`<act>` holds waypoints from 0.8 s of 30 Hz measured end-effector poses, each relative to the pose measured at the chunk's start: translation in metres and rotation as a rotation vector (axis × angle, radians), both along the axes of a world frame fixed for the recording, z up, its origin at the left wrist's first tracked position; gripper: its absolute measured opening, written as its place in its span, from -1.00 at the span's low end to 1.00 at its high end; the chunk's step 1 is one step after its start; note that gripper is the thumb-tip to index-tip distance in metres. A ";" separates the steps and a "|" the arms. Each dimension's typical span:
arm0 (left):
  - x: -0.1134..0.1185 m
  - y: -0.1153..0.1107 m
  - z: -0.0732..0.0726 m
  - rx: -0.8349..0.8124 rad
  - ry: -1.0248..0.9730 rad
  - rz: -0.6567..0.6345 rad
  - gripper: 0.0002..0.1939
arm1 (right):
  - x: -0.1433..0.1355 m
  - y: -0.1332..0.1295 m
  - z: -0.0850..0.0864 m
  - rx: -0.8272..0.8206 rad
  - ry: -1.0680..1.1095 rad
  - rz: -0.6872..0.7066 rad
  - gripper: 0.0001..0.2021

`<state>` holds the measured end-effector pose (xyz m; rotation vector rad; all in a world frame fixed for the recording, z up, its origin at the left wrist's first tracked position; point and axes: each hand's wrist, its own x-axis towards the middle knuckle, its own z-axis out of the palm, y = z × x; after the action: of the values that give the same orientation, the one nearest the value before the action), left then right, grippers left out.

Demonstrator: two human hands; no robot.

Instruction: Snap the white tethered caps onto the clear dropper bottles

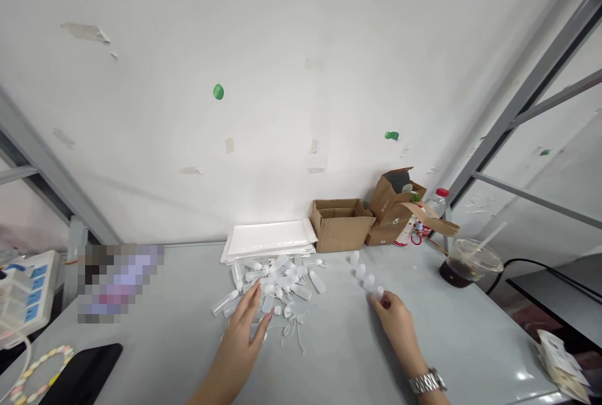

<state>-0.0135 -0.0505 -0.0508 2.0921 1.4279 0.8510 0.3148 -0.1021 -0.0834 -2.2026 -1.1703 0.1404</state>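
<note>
A pile of small translucent white bottles [301,291], with loose caps and thin strings, lies on the grey table in the middle. My left hand [247,323] is at the near left edge of the pile, thumb and fingers apart, with nothing seen held. To the right, several small white bottles [369,281] stand in a slanting row. My right hand [392,314], with a metal watch on the wrist, pinches the nearest bottle of that row [378,292] between thumb and fingers.
Behind the pile lie white padded envelopes [270,239], beside an open cardboard box [341,232] and a brown paper bag [390,223]. A cup of dark drink [463,264] stands right. A black phone [84,375] and bead bracelet [28,375] lie front left, near a power strip [42,289].
</note>
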 end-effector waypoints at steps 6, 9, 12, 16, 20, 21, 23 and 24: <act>-0.004 0.000 -0.006 -0.024 -0.054 0.071 -0.47 | -0.030 -0.013 0.005 0.215 -0.176 -0.109 -0.50; -0.004 0.000 -0.009 -0.057 -0.029 0.070 -0.49 | -0.064 0.002 0.009 0.323 -0.255 0.174 -0.62; -0.002 -0.003 -0.010 -0.026 -0.011 0.015 -0.54 | -0.092 0.032 0.007 0.316 -0.441 0.308 -0.74; -0.008 -0.006 -0.010 0.027 -0.021 -0.031 -0.63 | -0.100 0.058 -0.001 0.285 -0.521 0.305 -0.77; -0.013 -0.006 -0.002 -0.004 -0.035 -0.016 -0.70 | -0.087 0.046 -0.001 0.282 -0.478 0.294 -0.77; -0.013 -0.006 0.001 -0.023 -0.042 -0.015 -0.70 | -0.085 0.039 0.002 0.272 -0.438 0.301 -0.79; -0.009 -0.006 0.009 -0.082 -0.062 -0.026 -0.68 | -0.084 0.023 0.013 0.217 -0.246 0.364 -0.85; -0.005 -0.005 0.014 -0.121 -0.081 -0.038 -0.67 | -0.087 0.015 0.020 0.176 -0.105 0.422 -0.88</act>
<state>-0.0187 -0.0559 -0.0373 1.9658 1.3592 0.8045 0.2282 -0.0874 -0.0637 -1.8057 -1.6306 0.0933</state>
